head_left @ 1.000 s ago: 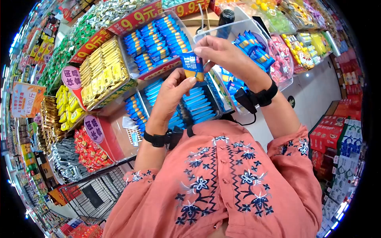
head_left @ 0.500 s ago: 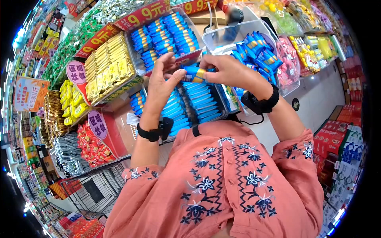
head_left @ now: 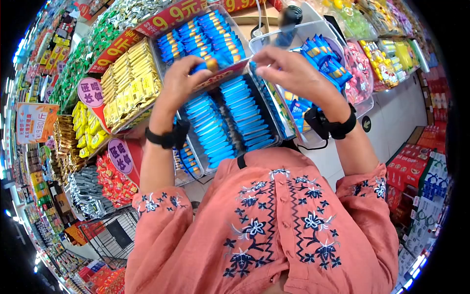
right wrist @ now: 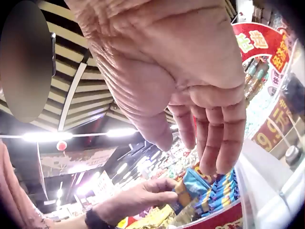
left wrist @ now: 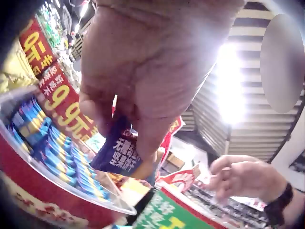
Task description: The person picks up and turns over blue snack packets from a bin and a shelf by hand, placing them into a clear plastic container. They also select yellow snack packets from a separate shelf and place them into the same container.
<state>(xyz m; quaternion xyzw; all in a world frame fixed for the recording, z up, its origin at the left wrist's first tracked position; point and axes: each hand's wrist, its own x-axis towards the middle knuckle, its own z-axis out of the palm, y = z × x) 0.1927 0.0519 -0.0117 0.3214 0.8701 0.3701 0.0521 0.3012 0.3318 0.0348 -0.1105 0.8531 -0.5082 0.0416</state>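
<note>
One blue-and-gold packet now away from right hand, whose fingers are loosely extended and empty; left hand pinches it near front edge of upper-centre bin.

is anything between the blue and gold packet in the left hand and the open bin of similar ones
Nothing visible blocks it. The left hand pinches the packet, which seems to be over the open bin, inside its red front wall. The right hand is off to the side.
</note>
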